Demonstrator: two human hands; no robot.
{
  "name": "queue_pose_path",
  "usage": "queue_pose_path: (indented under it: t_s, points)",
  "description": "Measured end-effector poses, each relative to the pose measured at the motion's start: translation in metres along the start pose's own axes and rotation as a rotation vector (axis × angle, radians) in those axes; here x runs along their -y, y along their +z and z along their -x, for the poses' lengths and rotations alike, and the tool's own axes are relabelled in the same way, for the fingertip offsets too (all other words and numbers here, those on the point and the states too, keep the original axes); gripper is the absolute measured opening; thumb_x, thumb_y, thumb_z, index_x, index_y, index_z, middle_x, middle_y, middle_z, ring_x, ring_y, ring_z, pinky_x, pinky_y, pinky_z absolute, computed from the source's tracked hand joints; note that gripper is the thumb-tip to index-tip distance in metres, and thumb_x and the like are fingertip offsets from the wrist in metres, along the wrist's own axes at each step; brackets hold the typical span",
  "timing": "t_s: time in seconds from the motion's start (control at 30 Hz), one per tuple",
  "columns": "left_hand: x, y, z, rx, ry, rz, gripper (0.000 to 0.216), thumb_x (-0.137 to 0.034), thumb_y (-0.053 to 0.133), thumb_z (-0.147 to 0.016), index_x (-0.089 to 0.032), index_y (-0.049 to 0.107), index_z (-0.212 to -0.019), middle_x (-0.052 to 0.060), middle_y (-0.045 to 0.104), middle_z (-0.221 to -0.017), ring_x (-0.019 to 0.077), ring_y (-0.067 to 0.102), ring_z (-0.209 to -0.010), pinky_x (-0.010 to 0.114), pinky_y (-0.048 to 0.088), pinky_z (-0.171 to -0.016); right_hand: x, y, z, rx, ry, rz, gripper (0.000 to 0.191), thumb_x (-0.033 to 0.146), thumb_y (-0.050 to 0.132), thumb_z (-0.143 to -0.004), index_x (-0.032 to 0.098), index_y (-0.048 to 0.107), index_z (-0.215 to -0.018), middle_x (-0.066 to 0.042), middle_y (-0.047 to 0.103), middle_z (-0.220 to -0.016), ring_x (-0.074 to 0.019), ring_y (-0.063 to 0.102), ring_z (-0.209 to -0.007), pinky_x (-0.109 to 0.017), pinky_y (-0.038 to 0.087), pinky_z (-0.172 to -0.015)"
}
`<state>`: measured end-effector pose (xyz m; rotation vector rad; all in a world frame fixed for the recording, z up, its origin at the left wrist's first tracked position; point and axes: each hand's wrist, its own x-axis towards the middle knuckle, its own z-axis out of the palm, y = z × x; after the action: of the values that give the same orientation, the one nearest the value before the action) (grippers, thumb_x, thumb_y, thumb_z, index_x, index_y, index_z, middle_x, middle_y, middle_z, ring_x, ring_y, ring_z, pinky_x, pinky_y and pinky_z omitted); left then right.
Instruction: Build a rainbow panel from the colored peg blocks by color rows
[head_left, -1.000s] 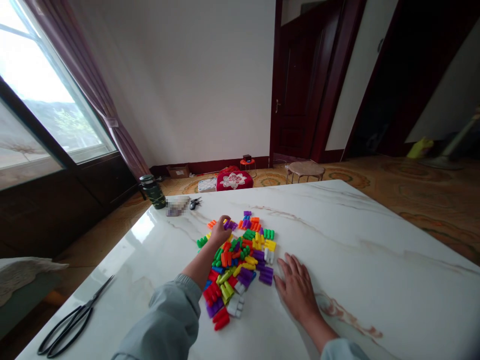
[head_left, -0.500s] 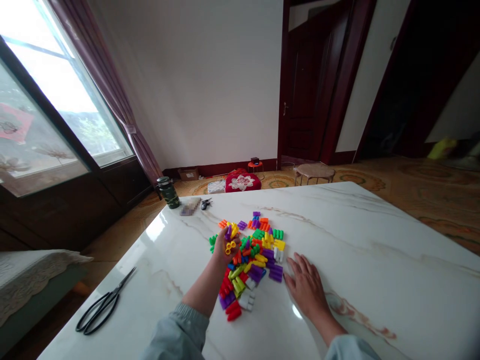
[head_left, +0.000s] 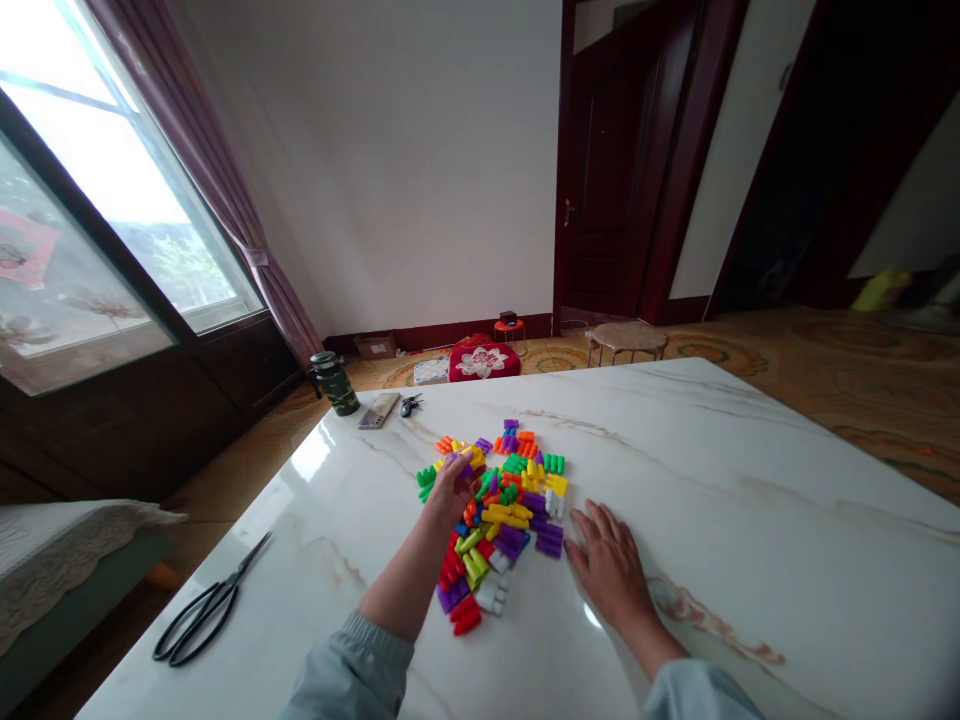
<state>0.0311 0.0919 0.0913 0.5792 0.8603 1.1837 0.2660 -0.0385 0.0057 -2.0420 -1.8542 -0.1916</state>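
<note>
My left hand (head_left: pixel 450 492) is over the left side of a pile of colourful plastic building blocks (head_left: pixel 512 541). Its fingers are curled round purple and yellow building blocks (head_left: pixel 471 459), partly hidden by the hand. The blocks look like short rounded tubes joined side by side, in red, orange, yellow, green, blue, purple and white. My right hand (head_left: pixel 613 565) rests palm down on the table, fingers spread and holding nothing. Just left of its fingertips lies a purple block (head_left: pixel 549 541).
On the white marbled table (head_left: pixel 750 480) black-handled scissors (head_left: pixel 211 610) lie at the left. Along the far left edge are a camouflage-patterned bottle (head_left: pixel 335 384), a phone (head_left: pixel 379 411) and keys (head_left: pixel 410 405). A round stool (head_left: pixel 628 338) stands beyond the table.
My left hand has turned over slightly, and the yellow block that showed its open ends in the palm is out of sight there. My right hand stays in place.
</note>
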Motion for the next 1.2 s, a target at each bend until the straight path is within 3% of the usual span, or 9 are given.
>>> queue_pose_path:
  t_s: [0.27, 0.57, 0.77, 0.9, 0.97, 1.07, 1.2]
  points:
    - [-0.026, 0.013, 0.003, 0.099, 0.115, -0.058, 0.039, -0.033, 0.081, -0.065, -0.019, 0.064, -0.097, 0.008, 0.07, -0.111, 0.0143, 0.067, -0.081, 0.025, 0.054, -0.069, 0.001, -0.002, 0.0, 0.012, 0.005, 0.002, 0.044, 0.035, 0.045, -0.091, 0.019, 0.059, -0.13, -0.011, 0.048, -0.145, -0.0279, 0.038, -0.136, -0.046, 0.029, -0.111]
    - [-0.064, 0.045, 0.012, 0.189, 0.253, -0.137, 0.043, -0.046, 0.068, -0.071, -0.02, 0.063, -0.104, 0.008, 0.07, -0.114, 0.0229, 0.065, -0.106, 0.032, 0.051, -0.083, 0.0, 0.0, 0.0, -0.009, -0.002, 0.01, 0.042, 0.033, 0.047, -0.091, 0.02, 0.06, -0.129, -0.01, 0.05, -0.143, -0.0271, 0.038, -0.135, -0.045, 0.029, -0.111]
    - [-0.08, 0.056, 0.005, 0.204, 0.379, -0.224, 0.043, -0.048, 0.059, -0.077, -0.021, 0.061, -0.11, 0.007, 0.068, -0.119, 0.0213, 0.063, -0.11, 0.032, 0.049, -0.088, -0.001, 0.002, 0.0, -0.013, -0.009, 0.014, 0.042, 0.033, 0.045, -0.091, 0.02, 0.059, -0.129, -0.011, 0.049, -0.144, -0.027, 0.038, -0.135, -0.045, 0.028, -0.111]
    - [-0.07, 0.052, -0.014, 0.157, 0.479, -0.511, 0.051, -0.056, 0.05, -0.083, -0.019, 0.059, -0.116, 0.011, 0.067, -0.12, 0.022, 0.064, -0.11, 0.032, 0.05, -0.085, 0.0, 0.003, 0.0, -0.012, -0.005, 0.01, 0.043, 0.033, 0.046, -0.091, 0.021, 0.059, -0.129, -0.01, 0.048, -0.145, -0.0271, 0.037, -0.136, -0.045, 0.029, -0.111]
    - [-0.055, 0.048, -0.03, 0.153, 0.475, -0.652, 0.049, -0.054, 0.056, -0.08, -0.018, 0.061, -0.114, 0.012, 0.069, -0.114, 0.0232, 0.065, -0.106, 0.033, 0.051, -0.084, 0.0, 0.004, 0.001, -0.007, 0.0, 0.01, 0.043, 0.033, 0.045, -0.091, 0.021, 0.058, -0.13, -0.01, 0.047, -0.146, -0.0272, 0.037, -0.137, -0.046, 0.028, -0.112]
    - [-0.031, 0.04, -0.056, 0.172, 0.456, -0.909, 0.039, -0.036, 0.067, -0.073, -0.016, 0.065, -0.107, 0.013, 0.07, -0.107, 0.0254, 0.064, -0.102, 0.039, 0.05, -0.089, -0.001, 0.004, 0.002, 0.01, 0.006, 0.013, 0.045, 0.035, 0.043, -0.091, 0.021, 0.057, -0.132, -0.01, 0.045, -0.148, -0.0274, 0.035, -0.139, -0.047, 0.027, -0.113]
    - [-0.008, 0.033, -0.092, 0.255, 0.462, -1.298, 0.049, -0.013, 0.067, -0.064, -0.022, 0.067, -0.112, 0.011, 0.061, -0.125, 0.0286, 0.051, -0.122, 0.047, 0.039, -0.107, -0.002, 0.002, 0.003, 0.041, 0.01, 0.011, 0.046, 0.037, 0.042, -0.092, 0.022, 0.057, -0.132, -0.009, 0.045, -0.149, -0.0276, 0.034, -0.139, -0.047, 0.026, -0.114]
